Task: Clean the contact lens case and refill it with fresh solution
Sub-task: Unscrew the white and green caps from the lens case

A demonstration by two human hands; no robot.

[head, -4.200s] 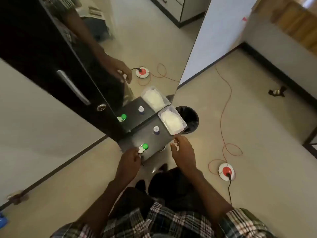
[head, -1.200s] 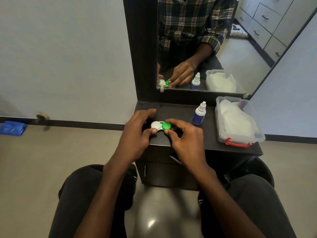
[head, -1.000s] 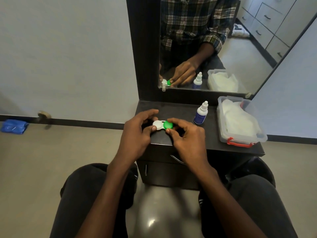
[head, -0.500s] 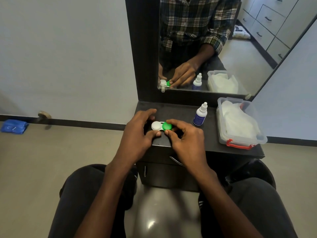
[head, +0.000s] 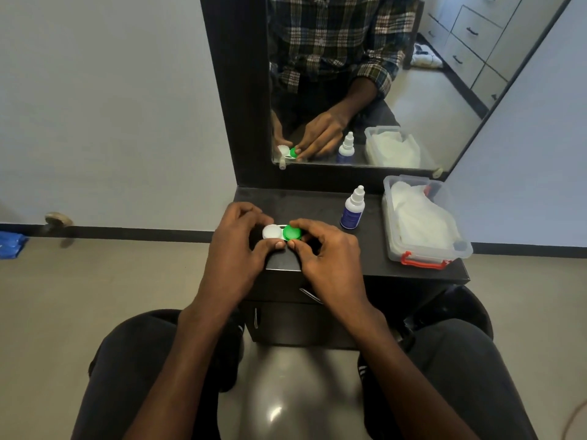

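A contact lens case (head: 281,232) with 1 white cap (head: 271,232) and 1 green cap (head: 292,232) sits near the front edge of a small dark table (head: 317,204), held between both hands. The left hand (head: 236,249) curls around the white side, thumb pressed against the near edge of the case, and the right hand (head: 330,252) pinches the green cap between thumb and forefinger. To the right of the case, well apart from it, a small solution bottle (head: 352,209) with a white nozzle and a blue label stands upright. Further right, a clear plastic box (head: 457,252) with a red latch holds crumpled white tissue (head: 419,217). A dark-framed mirror (head: 444,100) rises from the back of the table and reflects the hands, the bottle, the box, a plaid shirt and pale drawers across the room. The wall (head: 111,106) beside it is plain white with a dark skirting strip, and the floor (head: 95,287) is smooth and beige, with a blue cloth (head: 11,245) lying at the far left.
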